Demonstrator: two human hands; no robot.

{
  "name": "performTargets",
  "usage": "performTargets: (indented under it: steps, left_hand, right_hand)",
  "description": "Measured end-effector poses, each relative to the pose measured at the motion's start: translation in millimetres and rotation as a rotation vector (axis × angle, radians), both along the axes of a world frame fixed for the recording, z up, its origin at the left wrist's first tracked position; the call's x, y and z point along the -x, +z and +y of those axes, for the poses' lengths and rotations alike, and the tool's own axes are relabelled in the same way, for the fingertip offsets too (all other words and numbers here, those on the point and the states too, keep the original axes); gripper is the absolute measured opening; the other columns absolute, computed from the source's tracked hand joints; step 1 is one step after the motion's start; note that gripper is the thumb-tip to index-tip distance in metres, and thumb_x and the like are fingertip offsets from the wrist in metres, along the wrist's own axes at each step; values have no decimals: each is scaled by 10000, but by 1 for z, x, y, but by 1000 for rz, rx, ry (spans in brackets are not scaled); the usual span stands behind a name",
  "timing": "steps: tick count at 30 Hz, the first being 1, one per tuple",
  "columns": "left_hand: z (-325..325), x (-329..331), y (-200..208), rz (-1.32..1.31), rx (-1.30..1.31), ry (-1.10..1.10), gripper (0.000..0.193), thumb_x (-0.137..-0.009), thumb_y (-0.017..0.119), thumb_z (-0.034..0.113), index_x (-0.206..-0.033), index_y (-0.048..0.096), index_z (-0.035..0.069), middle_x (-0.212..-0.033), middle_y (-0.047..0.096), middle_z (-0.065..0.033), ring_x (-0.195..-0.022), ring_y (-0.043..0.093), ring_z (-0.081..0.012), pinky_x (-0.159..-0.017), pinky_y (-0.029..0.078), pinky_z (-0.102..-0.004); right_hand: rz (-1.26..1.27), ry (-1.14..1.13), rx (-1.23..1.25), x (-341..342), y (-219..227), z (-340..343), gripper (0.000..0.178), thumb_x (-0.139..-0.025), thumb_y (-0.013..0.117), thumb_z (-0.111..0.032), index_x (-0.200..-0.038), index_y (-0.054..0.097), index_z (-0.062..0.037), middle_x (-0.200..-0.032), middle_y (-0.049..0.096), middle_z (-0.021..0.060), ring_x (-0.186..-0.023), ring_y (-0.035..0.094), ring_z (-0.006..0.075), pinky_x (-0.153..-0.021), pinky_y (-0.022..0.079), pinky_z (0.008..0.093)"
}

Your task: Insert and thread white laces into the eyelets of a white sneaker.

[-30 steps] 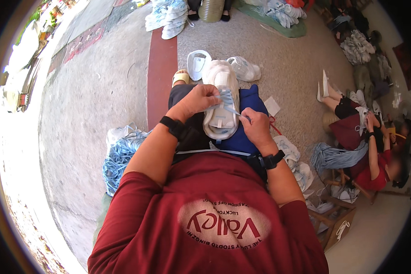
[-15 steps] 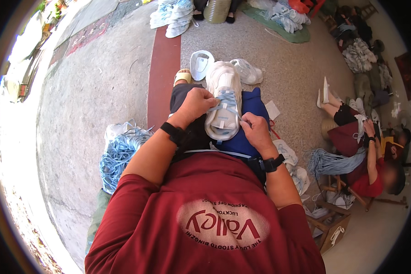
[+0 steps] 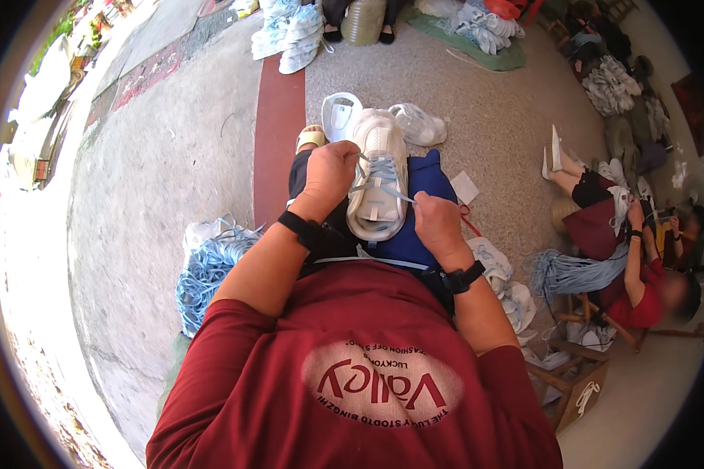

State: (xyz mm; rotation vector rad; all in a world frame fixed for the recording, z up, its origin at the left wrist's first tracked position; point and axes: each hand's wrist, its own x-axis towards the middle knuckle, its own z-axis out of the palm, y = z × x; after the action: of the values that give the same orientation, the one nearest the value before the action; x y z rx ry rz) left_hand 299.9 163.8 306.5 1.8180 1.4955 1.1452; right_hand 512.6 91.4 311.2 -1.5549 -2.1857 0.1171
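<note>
A white shoe upper (image 3: 378, 205) rests on my lap, toe end away from me, over dark and blue cloth. Light-blue shoelace (image 3: 383, 167) criss-crosses its front. My left hand (image 3: 332, 173) pinches a lace end at the shoe's left side, fingers closed. On the right, my right hand (image 3: 440, 227) is closed on the other lace stretch (image 3: 401, 195), which runs taut from the shoe to my fingertips. Past the toe lie a white shoe piece with an open middle (image 3: 341, 117) and another white upper (image 3: 418, 125).
A bundle of blue laces (image 3: 203, 285) lies at my left. White uppers (image 3: 501, 285) are heaped by my right side, near a wooden stool (image 3: 567, 375). Another person (image 3: 633, 289) sits at right with hanging blue laces (image 3: 579, 270). Stacked uppers (image 3: 293, 35) stand ahead.
My left hand has moved from the shoe's lacing slightly up and left, drawing a lace out. The right-hand lace now shows as a straight taut line.
</note>
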Motion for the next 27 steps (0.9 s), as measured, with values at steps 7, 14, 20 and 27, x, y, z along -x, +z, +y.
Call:
performTargets:
  steps: [7,14,20,27]
  left_hand:
    - [-1,-6,0,-709,396,-85,91,-827,585,50,-835,639,-22,-675,606,-19,-551,519,-69,-500,399,-186]
    - [-6,9,-7,-1053,899,-347,175,-860,621,181,-727,565,81,-644,497,49,-515,373,-26,-456,282,-162]
    - [-7,3,-3,-511,674,-391,187,-782,711,182,-728,568,75,-657,507,44,-581,440,-37,-513,352,-181]
    - [-9,3,-20,-277,388,-327,250,-695,730,101,-827,558,-22,-715,573,-46,-659,537,-118,-612,461,-261]
  right_hand:
    - [-48,2,-66,-1,0,-3,112,-781,564,-95,-696,503,-56,-582,533,143,-559,556,348,-492,432,440]
    - [-281,-118,-169,-7,4,-4,83,-750,546,-57,-697,482,-62,-532,529,106,-496,553,303,-460,427,412]
    - [-174,-95,-336,-30,7,-11,92,-797,548,-51,-869,577,-1,-512,516,101,-461,545,268,-399,397,372]
    - [-153,-124,-561,-93,17,-52,301,-752,579,25,-1052,575,38,-528,496,97,-439,510,262,-396,376,360]
